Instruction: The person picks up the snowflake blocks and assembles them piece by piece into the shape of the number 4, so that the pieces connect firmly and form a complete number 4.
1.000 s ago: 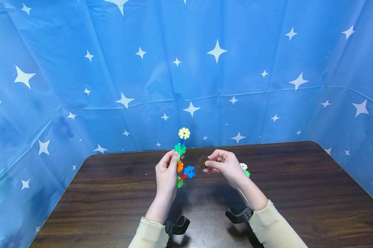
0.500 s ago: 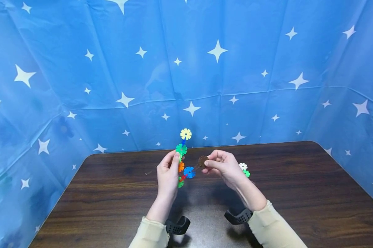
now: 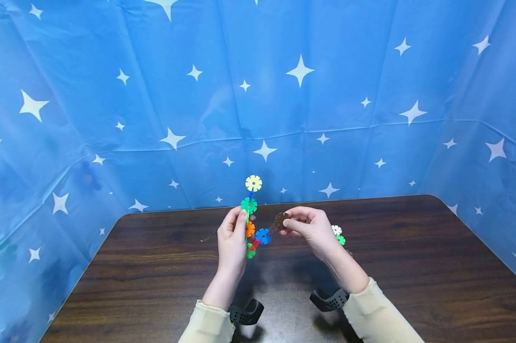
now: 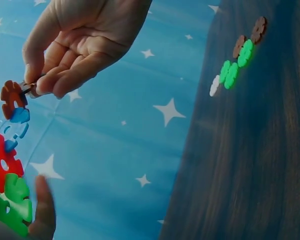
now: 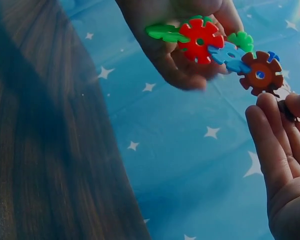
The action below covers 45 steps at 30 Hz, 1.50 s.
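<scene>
My left hand grips a chain of notched plastic discs, thumb against a green disc. A pale yellow disc tops the chain. Lower down come an orange disc, a red disc and a blue disc. From the blue one a brown disc extends toward my right hand. Between thumb and fingers that hand pinches a dark brown disc. It meets the chain's brown end disc; fingers partly cover the joint, so I cannot tell whether they interlock.
To the right on the dark wooden table lie loose discs: a white one, green ones and brown ones. A blue star-patterned curtain hangs behind the table and along both sides.
Both hands stay nearly in place with the same grips. The chain shifts slightly right, then back left, and the blue disc tilts a little.
</scene>
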Each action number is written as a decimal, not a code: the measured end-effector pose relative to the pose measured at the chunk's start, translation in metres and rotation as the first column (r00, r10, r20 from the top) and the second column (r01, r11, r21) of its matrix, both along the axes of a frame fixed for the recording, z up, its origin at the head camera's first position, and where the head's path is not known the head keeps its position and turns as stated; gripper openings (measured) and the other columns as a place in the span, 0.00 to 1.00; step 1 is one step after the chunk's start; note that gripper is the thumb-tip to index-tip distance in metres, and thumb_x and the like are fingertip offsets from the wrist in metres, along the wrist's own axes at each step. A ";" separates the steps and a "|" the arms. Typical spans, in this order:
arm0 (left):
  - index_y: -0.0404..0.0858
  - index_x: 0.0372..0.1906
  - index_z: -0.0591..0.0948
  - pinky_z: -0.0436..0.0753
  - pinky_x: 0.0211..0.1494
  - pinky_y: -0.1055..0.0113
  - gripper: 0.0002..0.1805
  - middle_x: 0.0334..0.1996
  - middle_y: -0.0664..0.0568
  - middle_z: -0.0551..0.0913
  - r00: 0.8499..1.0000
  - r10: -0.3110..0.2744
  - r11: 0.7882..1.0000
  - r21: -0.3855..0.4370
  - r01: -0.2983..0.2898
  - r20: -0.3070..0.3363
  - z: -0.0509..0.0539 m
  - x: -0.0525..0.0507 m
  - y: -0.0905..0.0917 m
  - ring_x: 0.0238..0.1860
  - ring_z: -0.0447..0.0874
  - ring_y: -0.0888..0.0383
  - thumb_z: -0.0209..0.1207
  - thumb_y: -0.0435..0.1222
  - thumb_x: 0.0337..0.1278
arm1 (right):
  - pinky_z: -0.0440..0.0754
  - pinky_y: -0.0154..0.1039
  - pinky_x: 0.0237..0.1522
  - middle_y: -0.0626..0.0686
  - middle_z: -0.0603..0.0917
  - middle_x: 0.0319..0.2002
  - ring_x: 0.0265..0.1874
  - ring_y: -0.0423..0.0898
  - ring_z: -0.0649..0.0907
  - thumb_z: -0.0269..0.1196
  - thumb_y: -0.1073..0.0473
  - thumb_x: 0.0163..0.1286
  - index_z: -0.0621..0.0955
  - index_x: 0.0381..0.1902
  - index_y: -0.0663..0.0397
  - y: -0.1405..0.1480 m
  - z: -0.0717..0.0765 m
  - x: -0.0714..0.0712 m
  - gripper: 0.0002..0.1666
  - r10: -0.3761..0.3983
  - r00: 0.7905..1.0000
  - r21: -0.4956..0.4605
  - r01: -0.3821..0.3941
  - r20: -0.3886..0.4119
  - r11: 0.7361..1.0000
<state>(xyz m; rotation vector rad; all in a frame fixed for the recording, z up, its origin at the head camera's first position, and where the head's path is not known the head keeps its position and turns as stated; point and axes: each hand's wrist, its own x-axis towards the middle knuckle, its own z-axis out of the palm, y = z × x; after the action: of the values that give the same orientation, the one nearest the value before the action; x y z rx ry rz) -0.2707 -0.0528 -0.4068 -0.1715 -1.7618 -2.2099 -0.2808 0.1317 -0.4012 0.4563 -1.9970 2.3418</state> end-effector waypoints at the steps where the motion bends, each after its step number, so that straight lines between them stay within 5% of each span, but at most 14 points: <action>1: 0.31 0.47 0.79 0.80 0.30 0.70 0.15 0.34 0.47 0.80 1.000 -0.005 1.000 0.007 0.005 -0.004 0.001 0.000 0.000 0.28 0.77 0.60 0.51 0.39 0.72 | 0.85 0.43 0.36 0.53 0.85 0.29 0.24 0.45 0.86 0.60 0.76 0.61 0.78 0.40 0.76 0.000 0.000 0.000 0.09 -0.005 1.000 0.005 0.005 -0.001 1.000; 5: 0.31 0.48 0.75 0.81 0.30 0.70 0.15 0.33 0.48 0.78 0.999 -0.044 0.999 0.009 0.044 -0.007 0.003 0.002 0.002 0.36 0.87 0.54 0.46 0.40 0.75 | 0.85 0.43 0.36 0.54 0.84 0.29 0.25 0.45 0.86 0.60 0.76 0.61 0.77 0.40 0.78 -0.001 0.000 0.001 0.09 -0.016 1.000 0.012 0.016 -0.003 1.000; 10: 0.34 0.50 0.70 0.77 0.26 0.70 0.16 0.31 0.47 0.70 0.995 -0.095 0.995 -0.033 0.095 -0.023 0.005 0.004 0.003 0.39 0.87 0.42 0.41 0.43 0.77 | 0.85 0.43 0.36 0.53 0.84 0.29 0.25 0.45 0.86 0.60 0.75 0.62 0.77 0.42 0.79 -0.002 0.001 0.002 0.10 -0.029 1.000 0.009 0.029 0.005 1.000; 13: 0.34 0.50 0.68 0.76 0.29 0.70 0.13 0.31 0.47 0.69 0.997 -0.071 0.991 -0.116 0.066 -0.038 0.005 0.005 0.003 0.37 0.85 0.49 0.51 0.40 0.72 | 0.85 0.43 0.35 0.53 0.84 0.29 0.25 0.44 0.86 0.60 0.75 0.62 0.76 0.42 0.80 -0.002 0.001 0.002 0.11 -0.027 1.000 0.006 0.027 0.005 1.000; 17: 0.37 0.55 0.66 0.84 0.30 0.63 0.26 0.39 0.42 0.71 0.993 -0.115 0.976 -0.189 0.110 -0.018 0.003 0.006 0.004 0.32 0.77 0.54 0.66 0.36 0.57 | 0.85 0.42 0.35 0.53 0.85 0.29 0.25 0.43 0.86 0.60 0.75 0.62 0.76 0.42 0.81 -0.001 0.002 0.002 0.12 -0.023 1.000 0.000 0.023 0.000 1.000; 20: 0.43 0.59 0.62 0.83 0.22 0.54 0.34 0.45 0.40 0.73 0.981 -0.195 0.959 -0.206 0.193 0.010 0.002 0.007 0.004 0.29 0.82 0.49 0.70 0.35 0.52 | 0.85 0.41 0.35 0.53 0.85 0.30 0.25 0.43 0.86 0.60 0.74 0.63 0.76 0.44 0.81 -0.001 0.002 0.002 0.13 -0.023 1.000 0.007 0.023 -0.003 1.000; 23: 0.47 0.60 0.60 0.81 0.18 0.57 0.37 0.46 0.43 0.77 0.973 -0.230 0.940 -0.255 0.228 0.025 0.003 0.008 0.005 0.30 0.85 0.41 0.71 0.35 0.50 | 0.85 0.40 0.35 0.53 0.85 0.30 0.26 0.42 0.86 0.60 0.74 0.64 0.76 0.44 0.82 0.000 0.002 0.002 0.13 -0.026 1.000 0.026 0.026 -0.007 0.999; 31: 0.40 0.61 0.58 0.78 0.17 0.64 0.38 0.42 0.39 0.83 0.961 -0.272 0.902 -0.334 0.272 0.048 0.032 0.028 0.006 0.28 0.86 0.43 0.69 0.29 0.50 | 0.85 0.41 0.35 0.52 0.85 0.30 0.27 0.42 0.85 0.60 0.73 0.65 0.77 0.45 0.80 0.001 0.004 0.003 0.14 -0.043 0.999 0.048 0.043 -0.004 0.998; 36: 0.41 0.60 0.58 0.78 0.18 0.63 0.36 0.43 0.40 0.83 0.951 -0.300 0.895 -0.326 0.306 0.069 0.034 0.028 0.003 0.30 0.86 0.46 0.68 0.28 0.52 | 0.85 0.43 0.36 0.54 0.86 0.32 0.28 0.43 0.86 0.61 0.72 0.65 0.77 0.46 0.80 0.003 0.005 0.003 0.14 -0.026 1.000 0.047 0.027 -0.009 0.999; 45: 0.46 0.56 0.58 0.72 0.15 0.66 0.34 0.44 0.43 0.83 0.931 -0.358 0.888 -0.284 0.362 0.068 0.008 0.008 0.000 0.31 0.87 0.49 0.69 0.30 0.52 | 0.85 0.44 0.37 0.60 0.86 0.36 0.27 0.44 0.87 0.62 0.73 0.64 0.78 0.48 0.80 0.006 0.010 0.005 0.16 -0.007 1.000 0.086 0.007 -0.001 0.996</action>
<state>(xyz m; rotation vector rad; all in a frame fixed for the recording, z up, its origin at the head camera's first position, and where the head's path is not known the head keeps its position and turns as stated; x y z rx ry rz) -0.2625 -0.0530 -0.3991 -0.5984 -2.2103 -2.1676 -0.2756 0.1378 -0.3916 0.4530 -2.1019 2.2586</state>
